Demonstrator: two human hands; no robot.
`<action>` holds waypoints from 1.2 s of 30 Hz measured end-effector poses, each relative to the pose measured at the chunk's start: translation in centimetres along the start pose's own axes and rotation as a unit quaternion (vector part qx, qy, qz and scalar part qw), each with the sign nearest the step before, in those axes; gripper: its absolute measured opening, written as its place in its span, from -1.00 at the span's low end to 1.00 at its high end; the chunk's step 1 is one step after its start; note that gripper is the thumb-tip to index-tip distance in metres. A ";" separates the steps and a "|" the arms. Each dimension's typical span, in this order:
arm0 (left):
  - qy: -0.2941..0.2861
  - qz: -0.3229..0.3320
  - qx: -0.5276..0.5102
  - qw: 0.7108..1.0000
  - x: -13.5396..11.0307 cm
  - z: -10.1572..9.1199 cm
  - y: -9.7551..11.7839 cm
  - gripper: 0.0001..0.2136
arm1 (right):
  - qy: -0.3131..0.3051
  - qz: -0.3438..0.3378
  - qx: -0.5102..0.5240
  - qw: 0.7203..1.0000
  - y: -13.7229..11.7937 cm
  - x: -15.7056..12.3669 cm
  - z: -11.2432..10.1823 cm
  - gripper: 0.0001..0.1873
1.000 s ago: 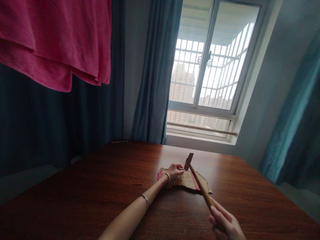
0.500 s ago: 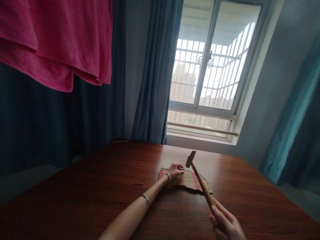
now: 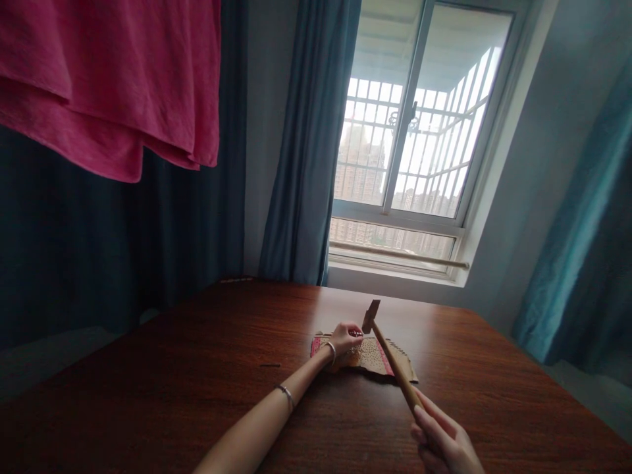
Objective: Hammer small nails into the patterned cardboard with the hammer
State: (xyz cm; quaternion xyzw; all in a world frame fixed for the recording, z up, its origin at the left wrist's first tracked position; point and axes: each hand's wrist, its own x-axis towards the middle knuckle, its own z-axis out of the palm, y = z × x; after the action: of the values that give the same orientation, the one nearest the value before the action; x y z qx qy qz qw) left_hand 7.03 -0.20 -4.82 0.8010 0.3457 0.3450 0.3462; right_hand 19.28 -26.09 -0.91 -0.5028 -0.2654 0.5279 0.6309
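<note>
My right hand (image 3: 442,434) is wrapped round the wooden handle of a hammer (image 3: 395,362). The hammer's head is raised at the far end, just right of my left fingers. My left hand (image 3: 345,336) is closed in a pinch above a patterned piece of cardboard (image 3: 374,355), tan with pink bands and ragged edges. What those fingers hold, if anything, is too small to make out. A bracelet circles my left wrist and another my forearm.
The cardboard lies on a brown wooden table (image 3: 197,395). A thin dark stick-like thing (image 3: 270,365) lies left of it. Behind are a barred window (image 3: 424,118) and blue curtains (image 3: 306,164). A pink cloth (image 3: 113,85) hangs at upper left.
The hammer's head has shifted slightly left, closer to my left fingers, and my right hand has moved a little left with it. My left hand stays almost in place.
</note>
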 end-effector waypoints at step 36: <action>0.003 0.013 -0.016 1.000 0.1 0.2 -0.5 -0.78 | 0.013 0.008 0.000 1.000 -0.3 0.1 0.0 -0.14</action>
State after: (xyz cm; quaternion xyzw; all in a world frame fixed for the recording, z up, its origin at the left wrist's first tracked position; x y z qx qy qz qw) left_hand 7.11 0.07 -5.25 0.7986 0.3304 0.3577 0.3537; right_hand 19.44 -25.97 -0.68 -0.5114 -0.2535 0.5266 0.6300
